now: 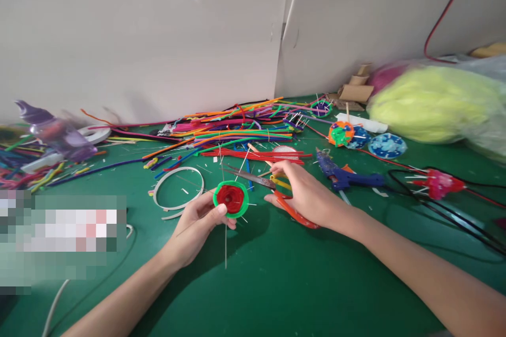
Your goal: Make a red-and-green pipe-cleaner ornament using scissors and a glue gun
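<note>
My left hand [196,226] is closed on a round pipe-cleaner disc [231,199], red in the middle with a green rim and thin white sticks poking out of it. My right hand [304,194] grips orange-handled scissors [264,185]; their blades point left toward the disc and end just above it. Both hands hover over the green table top [276,284].
A heap of coloured pipe cleaners [237,131] lies behind the hands. A white ring [177,187] sits to the left, a blue glue gun [343,175] to the right. Finished discs [342,133], a pink piece [438,183] with black cables and a yellow-green bag [430,105] lie further right.
</note>
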Tool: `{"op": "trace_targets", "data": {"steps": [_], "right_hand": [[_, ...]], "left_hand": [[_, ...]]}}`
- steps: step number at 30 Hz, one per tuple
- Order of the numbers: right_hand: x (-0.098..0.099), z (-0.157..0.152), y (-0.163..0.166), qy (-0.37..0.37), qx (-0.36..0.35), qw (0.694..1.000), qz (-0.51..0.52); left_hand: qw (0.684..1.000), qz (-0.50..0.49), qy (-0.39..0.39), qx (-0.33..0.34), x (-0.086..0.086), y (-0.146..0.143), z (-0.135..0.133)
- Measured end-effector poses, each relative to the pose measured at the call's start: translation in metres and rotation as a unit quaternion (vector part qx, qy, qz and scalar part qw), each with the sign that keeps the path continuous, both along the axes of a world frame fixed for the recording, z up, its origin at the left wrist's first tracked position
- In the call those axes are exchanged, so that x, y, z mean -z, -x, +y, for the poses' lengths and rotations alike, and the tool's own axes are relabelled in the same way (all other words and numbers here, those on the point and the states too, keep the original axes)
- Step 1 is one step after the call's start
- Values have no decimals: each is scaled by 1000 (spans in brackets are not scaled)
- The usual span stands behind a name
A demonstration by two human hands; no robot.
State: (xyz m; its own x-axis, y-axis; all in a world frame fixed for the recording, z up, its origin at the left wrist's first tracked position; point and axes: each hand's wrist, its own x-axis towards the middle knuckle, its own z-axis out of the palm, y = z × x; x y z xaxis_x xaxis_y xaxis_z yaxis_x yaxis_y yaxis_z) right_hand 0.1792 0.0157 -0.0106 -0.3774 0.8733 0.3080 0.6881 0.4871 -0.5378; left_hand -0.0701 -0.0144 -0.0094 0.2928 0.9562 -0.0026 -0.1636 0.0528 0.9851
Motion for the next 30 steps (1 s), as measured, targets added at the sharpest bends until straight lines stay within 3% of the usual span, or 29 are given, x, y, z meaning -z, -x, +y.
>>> {"op": "trace_targets", "data": {"steps": [7,30], "right_hand": [[6,8,0,-71,-61,990,-103],[6,5,-4,-158,-71,960,-219]], "left_hand": [[1000,14,3,12,0,2,-2],[999,28,-3,40,3,3,-4]]}}
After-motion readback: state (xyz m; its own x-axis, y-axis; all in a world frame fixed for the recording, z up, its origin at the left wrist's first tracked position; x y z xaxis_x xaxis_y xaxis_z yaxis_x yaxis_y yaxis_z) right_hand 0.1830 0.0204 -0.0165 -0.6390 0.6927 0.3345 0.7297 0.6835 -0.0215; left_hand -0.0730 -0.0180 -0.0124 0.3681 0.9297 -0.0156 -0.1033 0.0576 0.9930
